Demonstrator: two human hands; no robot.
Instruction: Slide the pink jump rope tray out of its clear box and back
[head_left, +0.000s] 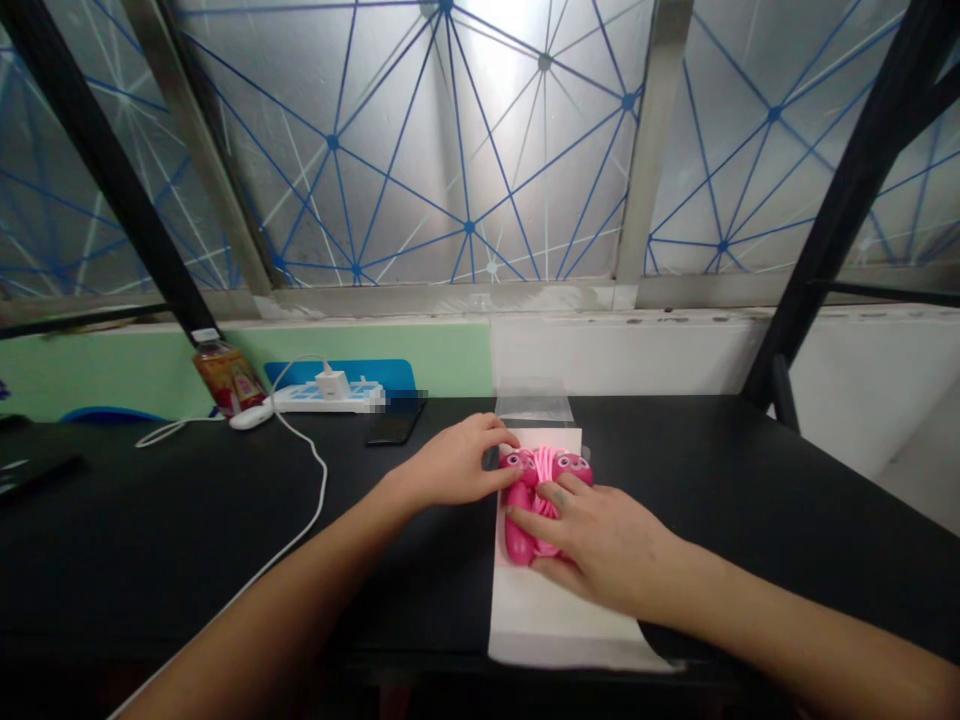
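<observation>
A pink skipping rope (519, 525) lies on a long white sheet (555, 620) that runs away from me across a black table (712, 480), right of centre near the front edge. I make out two stout handles side by side, deep glossy pink, each rounded at the far end into a small cartoon head with big white-ringed eyes. The left handle shows nearly whole, smooth and plump; the right one is mostly hidden. Between them sits the cord (545, 465), a paler, brighter pink, gathered lengthwise into a bundle of many strands. Clear plastic film (532, 408) stretches past the sheet's far end.

The left hand (454, 460) comes in from the left, thumb and fingers curved around the left handle's head; I can't tell whether they pinch it or just touch. The right hand (619, 540) lies palm down over the right handle and cord, fingers spread across toward the left handle; whether it grips anything underneath, I can't tell.

Farther back on the left I see a dark phone (394, 425), a white power strip (330, 400) and a drink bottle (227, 376).
</observation>
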